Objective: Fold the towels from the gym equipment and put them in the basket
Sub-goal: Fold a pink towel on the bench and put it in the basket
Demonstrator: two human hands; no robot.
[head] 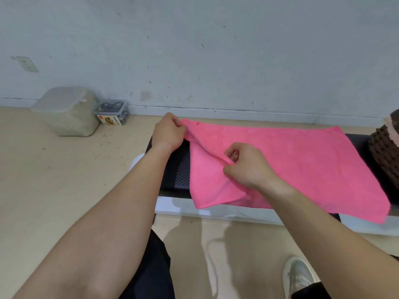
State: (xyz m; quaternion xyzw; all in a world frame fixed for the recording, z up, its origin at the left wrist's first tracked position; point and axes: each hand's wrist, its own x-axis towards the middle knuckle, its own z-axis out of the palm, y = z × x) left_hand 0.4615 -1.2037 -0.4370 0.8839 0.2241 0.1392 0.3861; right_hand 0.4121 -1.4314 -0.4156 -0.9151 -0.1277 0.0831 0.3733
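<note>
Trousers [151, 266], dark, and a pale shoe [296, 275] on the tan floor [54, 180] fill the nearest edge of the view. Both bare forearms reach forward from there and converge on the bench [179, 169], a black padded top on a white frame.

The right grip [248, 167] is nearer. Its wrist is bent and its knuckles face up, with thumb and forefinger curled together, pinching a raised fold of the pink towel [302, 160] close to the towel's left side. The other fingers are tucked under.

The towel lies spread across the bench, and its near edge hangs over the white frame. From the right grip's pinch a ridge of cloth runs up and away to the left grip [168, 134].

The left grip is farther out, at the bench's far left end. The back of the hand faces the camera and the fingers are curled, pinching the towel's far left corner, which is lifted off the padding.

At the right edge of the view a brown and pale pink towel [386, 147] sits bunched on the bench, touching or just beside the pink one.

Farther off, on the floor against the wall [216, 50], stand a cloudy lidded container [67, 111] and just beside it a small clear box [111, 113] with dark contents. A socket [27, 63] is set in the wall above them.
</note>
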